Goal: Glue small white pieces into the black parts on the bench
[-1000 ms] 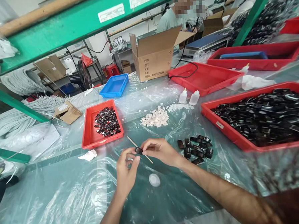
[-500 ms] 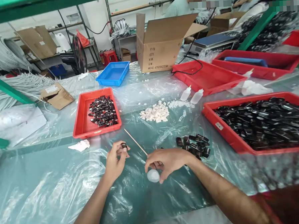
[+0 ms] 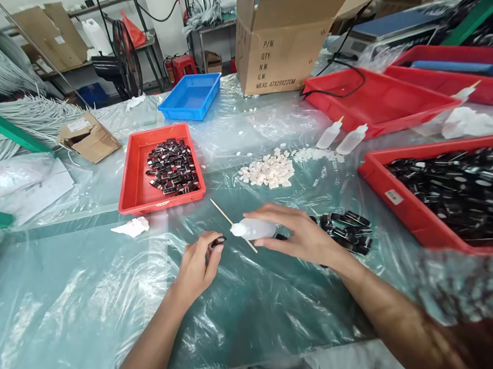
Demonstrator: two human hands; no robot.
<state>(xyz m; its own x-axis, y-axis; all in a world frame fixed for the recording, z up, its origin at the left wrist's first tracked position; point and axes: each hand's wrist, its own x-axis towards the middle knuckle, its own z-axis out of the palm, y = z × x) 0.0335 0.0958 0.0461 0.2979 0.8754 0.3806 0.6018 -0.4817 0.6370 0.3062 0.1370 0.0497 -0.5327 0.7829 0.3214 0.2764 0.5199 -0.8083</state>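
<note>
My left hand [image 3: 199, 264] pinches a small black part [image 3: 217, 241] between thumb and fingertips. My right hand [image 3: 296, 234] holds a small white squeeze bottle [image 3: 252, 229] lying sideways, its nozzle pointing left toward the black part. A thin wooden stick [image 3: 232, 224] lies on the plastic-covered table [image 3: 90, 292] just behind the bottle. A small pile of black parts [image 3: 348, 231] lies right of my right hand.
A red tray [image 3: 137, 187] holding several black parts sits behind my left hand. A large red tray [image 3: 396, 196] full of black parts stands at right. White small pieces [image 3: 268, 172], two squeeze bottles [image 3: 339, 136], a blue tray [image 3: 190, 96] and a cardboard box [image 3: 281, 50] lie farther back.
My right hand picked up the white bottle from the table and brought it sideways toward the black part held in my left hand. The view tilted down.
</note>
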